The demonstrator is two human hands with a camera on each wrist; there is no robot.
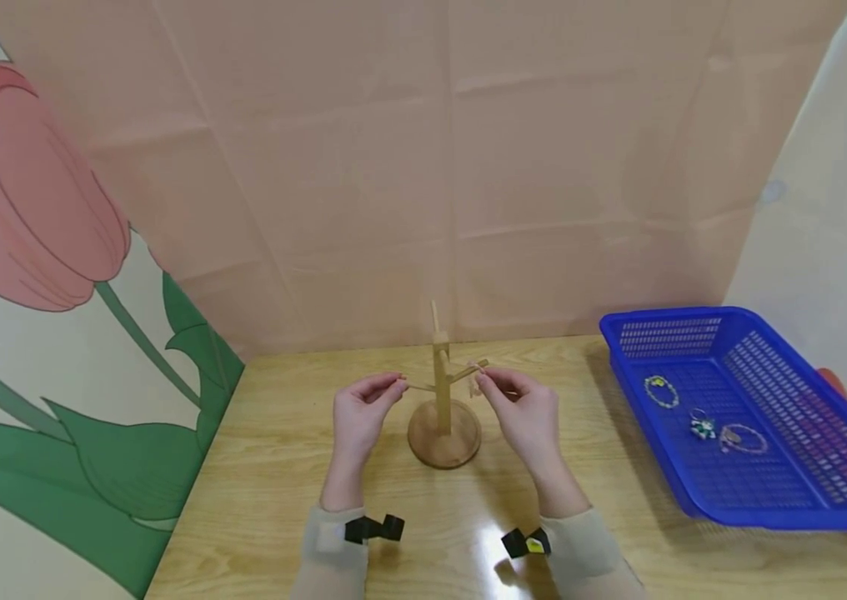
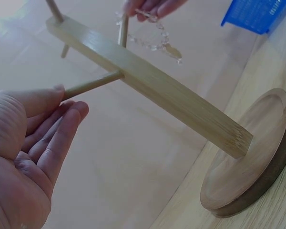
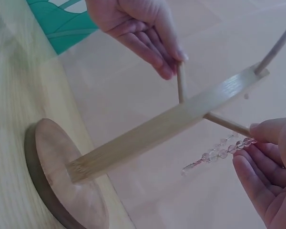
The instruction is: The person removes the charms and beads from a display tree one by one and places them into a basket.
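A wooden stand with a round base and thin side pegs stands upright on the table. My left hand pinches the tip of its left peg between thumb and fingers. On the opposite side, my right hand pinches a clear beaded bracelet at the tip of the right peg. The bracelet hangs down beside that peg, with a small flat charm visible in the left wrist view. Whether its loop encircles the peg is partly hidden by the right fingers.
A blue plastic basket sits on the right of the wooden table. Inside it lie a yellow bracelet, a green-and-white charm piece and a pale bracelet. A pinkish cloth hangs behind the stand.
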